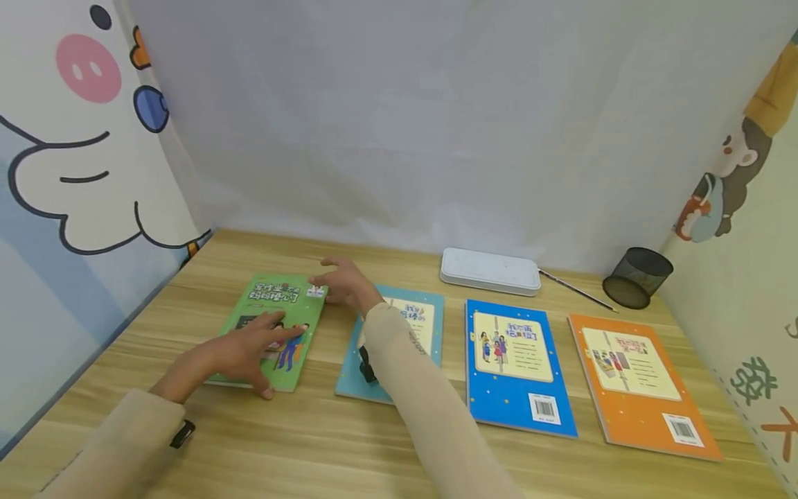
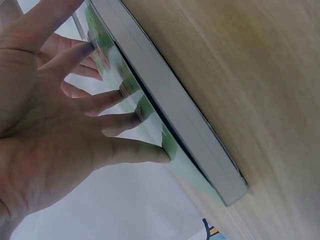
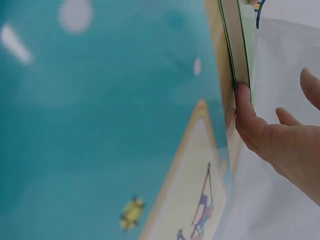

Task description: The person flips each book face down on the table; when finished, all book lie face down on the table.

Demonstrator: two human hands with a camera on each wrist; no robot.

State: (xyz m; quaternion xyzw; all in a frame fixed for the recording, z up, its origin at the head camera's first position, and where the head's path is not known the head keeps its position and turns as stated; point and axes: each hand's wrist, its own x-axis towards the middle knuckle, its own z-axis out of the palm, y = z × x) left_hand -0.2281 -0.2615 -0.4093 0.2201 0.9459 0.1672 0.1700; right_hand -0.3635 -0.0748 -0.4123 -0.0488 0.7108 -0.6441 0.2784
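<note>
Green book (image 1: 274, 326), leftmost of four books in a row on the worktop (image 1: 349, 443), lies under both hands. Left hand (image 1: 246, 350) rests flat with fingers spread on its cover; right hand (image 1: 346, 284) touches its far right corner with relaxed fingers, beside the teal book (image 1: 430, 326).

Under the left hand (image 1: 246, 350) lies a book (image 1: 274, 326) on the counter (image 1: 324, 443); the right hand (image 1: 343, 284) touches its far corner. Right of that hand three books (image 1: 517, 367) lie in a row, a case (image 1: 489, 270) and cup (image 1: 636, 277) behind them.
</note>
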